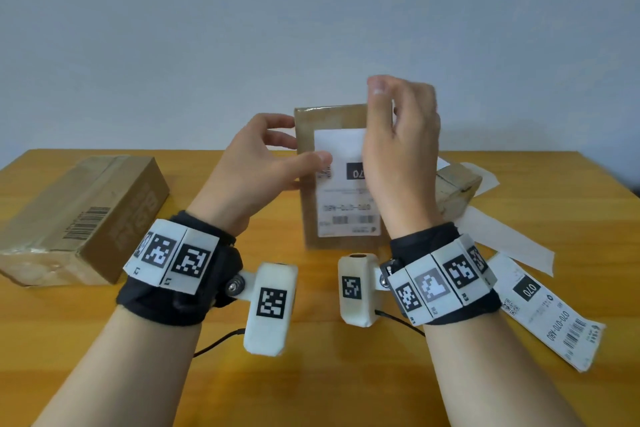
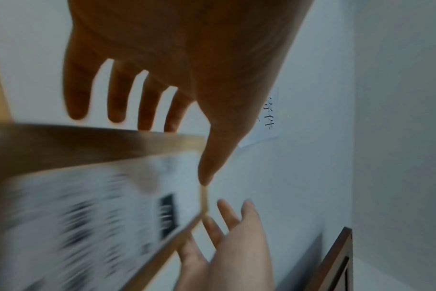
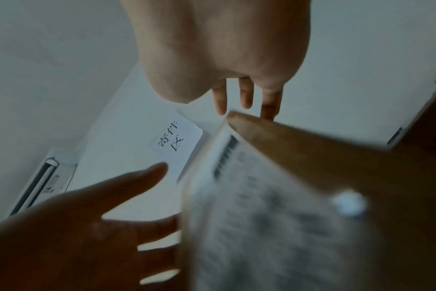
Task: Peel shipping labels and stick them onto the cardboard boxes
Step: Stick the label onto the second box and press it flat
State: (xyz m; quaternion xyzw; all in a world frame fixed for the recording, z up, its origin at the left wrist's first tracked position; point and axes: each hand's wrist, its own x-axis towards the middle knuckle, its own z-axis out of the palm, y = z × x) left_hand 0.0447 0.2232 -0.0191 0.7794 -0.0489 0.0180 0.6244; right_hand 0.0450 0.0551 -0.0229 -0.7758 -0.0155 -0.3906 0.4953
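Observation:
A brown cardboard box (image 1: 332,118) stands on end in the middle of the table, with a white shipping label (image 1: 346,215) on its near face. My left hand (image 1: 301,142) is at the box's left edge. Its thumb lies on the label and its straight fingers reach past the edge. My right hand (image 1: 398,108) covers the box's upper right corner, fingers straight and raised above the top. Both wrist views blur the box (image 2: 87,141) (image 3: 311,157) and label (image 2: 87,226) (image 3: 249,196). Straight, spread fingers of the left hand (image 2: 162,149) and right hand (image 3: 236,98) pass beside it.
A longer cardboard box (image 1: 79,218) lies at the table's left. A small box (image 1: 457,184) sits behind my right wrist. White backing strips (image 1: 502,239) and a printed label sheet (image 1: 547,312) lie at the right. The wooden table (image 1: 242,392) meets a plain wall bearing a paper sign (image 3: 177,137).

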